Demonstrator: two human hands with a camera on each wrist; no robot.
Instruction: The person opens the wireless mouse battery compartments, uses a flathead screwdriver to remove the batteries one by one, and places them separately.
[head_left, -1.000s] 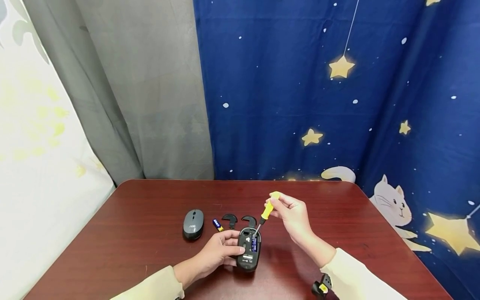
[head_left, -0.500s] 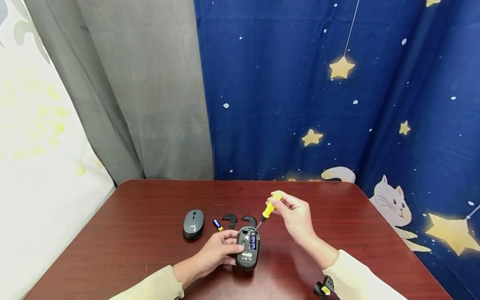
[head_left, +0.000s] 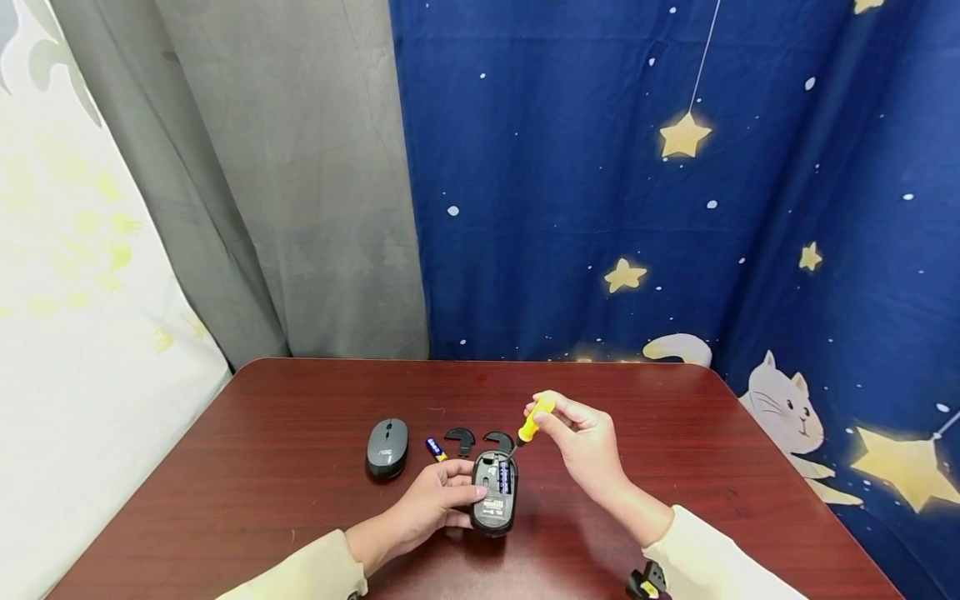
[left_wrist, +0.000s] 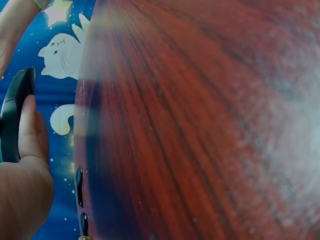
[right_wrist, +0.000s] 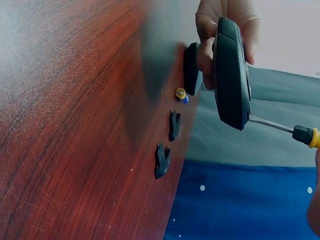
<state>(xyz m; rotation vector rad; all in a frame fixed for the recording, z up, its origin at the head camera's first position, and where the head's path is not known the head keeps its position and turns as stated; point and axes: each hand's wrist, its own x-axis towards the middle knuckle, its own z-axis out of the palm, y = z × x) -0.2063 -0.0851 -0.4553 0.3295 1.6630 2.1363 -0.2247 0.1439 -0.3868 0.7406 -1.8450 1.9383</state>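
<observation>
Between its thumb and fingers my left hand grips a black computer mouse, underside up and raised above the table. A blue battery lies in the mouse's uncovered compartment. My right hand pinches the yellow handle of a screwdriver, slanted down to the left. In the right wrist view the screwdriver's metal shaft reaches the end of the mouse; the exact spot its tip touches is hidden. The left wrist view catches my left hand holding the mouse at its left edge.
A second mouse, dark grey, rests on the reddish-brown table at left. Beside it lies a blue and yellow battery. Behind the held mouse are two black curved covers, the left cover and the right cover. Curtains hang behind the table.
The held mouse has shifted slightly left and its underside has tilted, now catching more light. My right hand and the screwdriver went slightly right, then came back left and a little lower.
</observation>
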